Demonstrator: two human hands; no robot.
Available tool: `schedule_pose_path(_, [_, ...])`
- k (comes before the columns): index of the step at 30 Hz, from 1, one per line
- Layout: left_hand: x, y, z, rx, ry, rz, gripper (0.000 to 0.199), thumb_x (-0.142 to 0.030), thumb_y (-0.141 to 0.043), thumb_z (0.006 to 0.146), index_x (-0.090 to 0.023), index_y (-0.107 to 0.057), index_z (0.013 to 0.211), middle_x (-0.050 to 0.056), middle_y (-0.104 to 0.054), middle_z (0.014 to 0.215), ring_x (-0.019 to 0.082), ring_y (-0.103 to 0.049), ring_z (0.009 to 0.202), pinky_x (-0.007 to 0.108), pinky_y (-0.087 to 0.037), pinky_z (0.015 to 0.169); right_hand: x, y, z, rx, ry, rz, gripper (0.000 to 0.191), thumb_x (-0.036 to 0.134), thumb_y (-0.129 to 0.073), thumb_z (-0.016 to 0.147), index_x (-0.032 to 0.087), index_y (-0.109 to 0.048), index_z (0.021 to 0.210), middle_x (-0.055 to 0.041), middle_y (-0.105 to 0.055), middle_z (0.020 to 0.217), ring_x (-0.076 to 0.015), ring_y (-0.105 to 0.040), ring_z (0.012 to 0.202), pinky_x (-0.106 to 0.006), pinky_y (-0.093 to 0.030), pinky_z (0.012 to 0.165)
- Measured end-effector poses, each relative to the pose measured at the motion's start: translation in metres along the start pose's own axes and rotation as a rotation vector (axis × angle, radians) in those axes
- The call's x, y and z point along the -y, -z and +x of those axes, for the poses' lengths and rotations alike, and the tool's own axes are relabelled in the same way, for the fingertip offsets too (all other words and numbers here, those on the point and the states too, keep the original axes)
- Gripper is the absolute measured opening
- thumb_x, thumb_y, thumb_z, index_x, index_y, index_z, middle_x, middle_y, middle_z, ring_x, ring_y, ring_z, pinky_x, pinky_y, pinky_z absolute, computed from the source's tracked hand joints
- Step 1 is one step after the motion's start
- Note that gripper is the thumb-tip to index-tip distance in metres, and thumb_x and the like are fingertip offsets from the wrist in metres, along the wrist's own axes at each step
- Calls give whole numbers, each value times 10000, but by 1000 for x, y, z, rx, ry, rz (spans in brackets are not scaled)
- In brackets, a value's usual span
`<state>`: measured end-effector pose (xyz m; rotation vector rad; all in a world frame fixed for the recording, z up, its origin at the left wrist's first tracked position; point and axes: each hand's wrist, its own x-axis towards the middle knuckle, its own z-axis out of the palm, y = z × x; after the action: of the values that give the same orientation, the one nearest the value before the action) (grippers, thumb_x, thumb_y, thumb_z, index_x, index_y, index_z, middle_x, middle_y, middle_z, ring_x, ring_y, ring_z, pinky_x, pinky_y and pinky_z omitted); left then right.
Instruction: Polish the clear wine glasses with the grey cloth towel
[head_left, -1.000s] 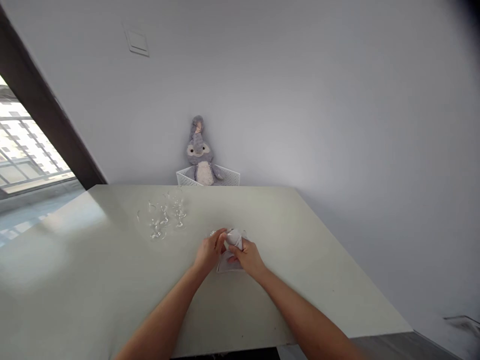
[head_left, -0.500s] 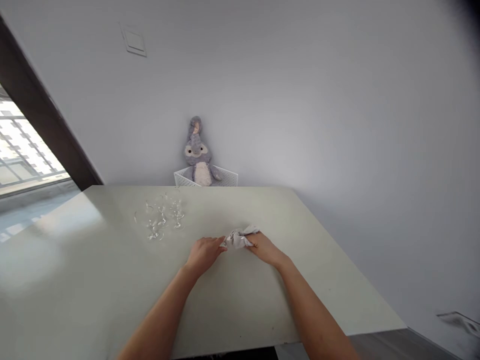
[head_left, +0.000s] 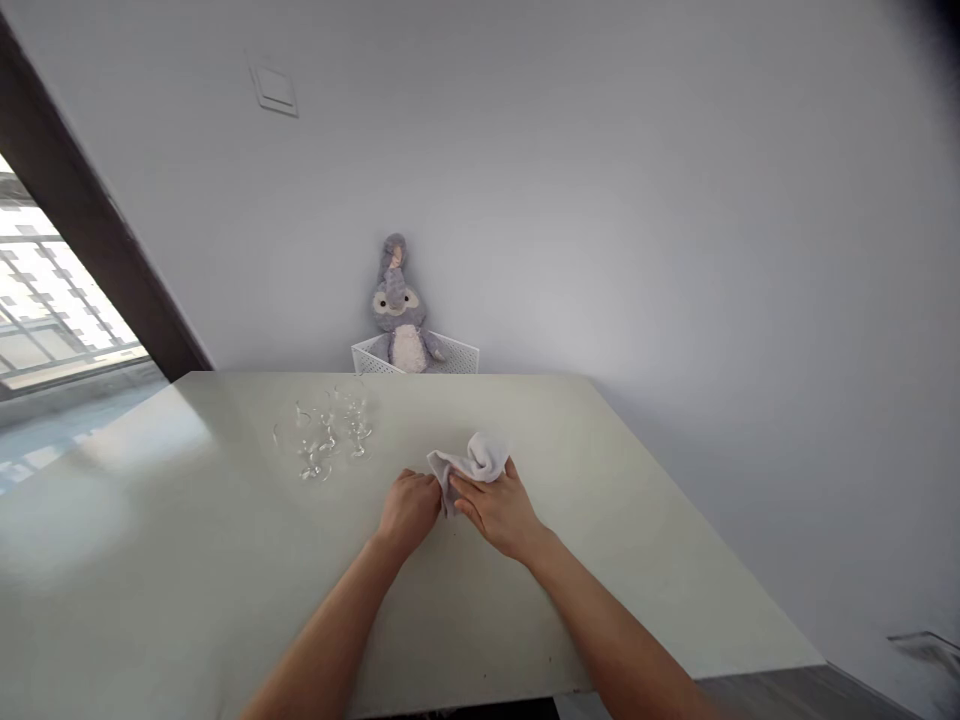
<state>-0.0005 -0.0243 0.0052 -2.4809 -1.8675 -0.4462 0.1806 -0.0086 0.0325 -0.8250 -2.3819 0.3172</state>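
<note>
My right hand (head_left: pixel 504 510) presses a light grey cloth (head_left: pixel 486 452) with its fingers, and the cloth's folds stand up above the fingertips. At the cloth's left edge my left hand (head_left: pixel 411 508) is closed, knuckles up, around what looks like a stemmed glass, now hidden by the fingers and the cloth. Both hands are close together over the middle of the pale table (head_left: pixel 465 610). To their left, several clear stemmed glasses (head_left: pixel 313 460) stand in a group; their outlines overlap.
Behind the table's far edge a grey plush toy (head_left: pixel 409 348) sits in a white perforated basket (head_left: pixel 459 356) against the wall. A light switch (head_left: pixel 276 90) is on the wall. At left are a dark frame (head_left: pixel 90 190) and a bright window (head_left: pixel 52 300).
My right hand has shifted left and turned over the cloth, which now opens upward. My left hand has closed more; the clear glint at its fingertips is no longer visible.
</note>
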Motion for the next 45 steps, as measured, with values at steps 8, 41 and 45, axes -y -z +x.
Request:
schedule_pose_path(8, [-23,-12,-4,-157,-229,-99,302,-357,-355,873,-180,-597,913,63,-586,670,166,-534,658,307,-327,673,-38,7,3,-89,-604,816,303,415,-493,776,171,-673,774,-29,-651,729,-180,-568,681,-286,-421,601])
schedule_pose_path(41, [-25,0,4,-254,451,-1311,641,-432,-619,670,-157,-373,1195,118,-629,985,179,-596,775,315,-455,677,-6,-41,-5,-96,-366,267,201,246,-463,809,179,-600,940,-80,-635,859,-223,-550,777,-331,-409,693])
schedule_pose_path(45, [-23,5,5,-346,486,-1438,602,-415,-622,674,-159,-378,1161,133,-612,1024,208,-600,870,345,-484,694,-3,-39,-7,-92,-165,-88,309,115,-417,791,126,-551,1070,-139,-608,1004,-257,-521,940,-402,-386,813])
